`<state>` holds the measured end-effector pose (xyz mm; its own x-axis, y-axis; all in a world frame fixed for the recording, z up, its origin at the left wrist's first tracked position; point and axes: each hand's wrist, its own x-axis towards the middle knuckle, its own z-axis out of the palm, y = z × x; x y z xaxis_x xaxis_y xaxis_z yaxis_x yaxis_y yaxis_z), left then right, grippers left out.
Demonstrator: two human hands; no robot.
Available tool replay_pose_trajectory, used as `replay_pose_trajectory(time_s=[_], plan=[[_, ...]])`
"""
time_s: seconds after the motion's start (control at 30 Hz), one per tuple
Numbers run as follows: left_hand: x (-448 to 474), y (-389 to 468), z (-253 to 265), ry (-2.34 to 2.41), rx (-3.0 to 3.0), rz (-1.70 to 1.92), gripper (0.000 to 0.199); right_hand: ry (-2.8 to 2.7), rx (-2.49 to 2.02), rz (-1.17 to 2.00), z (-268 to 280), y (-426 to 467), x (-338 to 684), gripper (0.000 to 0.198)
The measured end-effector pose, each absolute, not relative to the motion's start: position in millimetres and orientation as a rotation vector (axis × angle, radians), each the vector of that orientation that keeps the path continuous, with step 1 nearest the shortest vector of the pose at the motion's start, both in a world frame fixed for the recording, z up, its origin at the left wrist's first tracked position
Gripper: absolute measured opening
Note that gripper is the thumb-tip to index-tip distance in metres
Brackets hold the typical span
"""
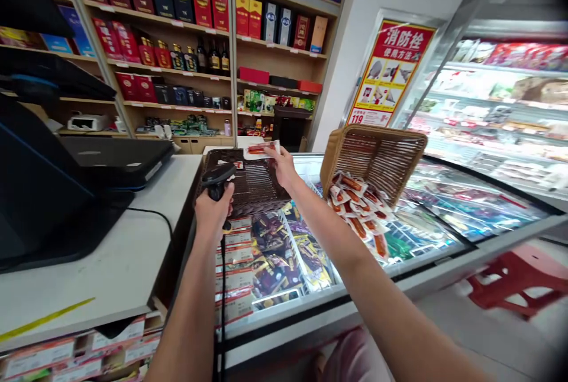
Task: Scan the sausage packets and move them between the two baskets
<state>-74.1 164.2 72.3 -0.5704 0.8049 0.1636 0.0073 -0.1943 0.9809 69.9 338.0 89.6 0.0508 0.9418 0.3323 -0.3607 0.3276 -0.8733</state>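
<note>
My left hand [213, 209] grips a black handheld barcode scanner [218, 178], its cable hanging down past my forearm. My right hand [283, 167] holds a small flat sausage packet [261, 149] by its edge over a dark wicker basket [255, 184] that sits on the freezer lid. The scanner head is just left of and below the packet. To the right, a tan wicker basket [375, 154] lies tipped on its side, with several red-and-white sausage packets [357, 207] spilled from it onto the glass.
A glass-topped chest freezer [421, 216] full of packaged goods runs across the front. A white counter [110, 252] on the left bears a black till screen [39, 193]. Shelves of boxed bottles [177, 27] stand behind. A red plastic stool [519, 278] is at right.
</note>
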Motion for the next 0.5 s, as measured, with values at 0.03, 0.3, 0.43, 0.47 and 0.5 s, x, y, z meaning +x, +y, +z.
replay_pose_trajectory(time_s=[0.03,0.3,0.43,0.47,0.5], plan=[[-72.3,164.1,73.0,1.497,0.995,1.807,0.044,-1.016,-0.642,1.126,90.6,323.2,89.5,0.033],[-68.8,162.1,67.2,1.515,1.467,1.353,0.048,-0.853,-0.714,1.065,61.0,258.7,174.7,0.049],[-69.6,162.5,61.9,1.483,1.691,1.11,0.045,-1.121,-0.9,1.119,53.9,260.2,178.1,0.046],[-69.3,162.8,61.0,1.487,1.715,1.103,0.045,-1.153,-0.93,1.126,52.5,261.7,178.4,0.044],[-68.9,162.9,60.3,1.5,1.725,1.107,0.044,-1.17,-0.96,1.127,51.2,263.2,178.8,0.041]])
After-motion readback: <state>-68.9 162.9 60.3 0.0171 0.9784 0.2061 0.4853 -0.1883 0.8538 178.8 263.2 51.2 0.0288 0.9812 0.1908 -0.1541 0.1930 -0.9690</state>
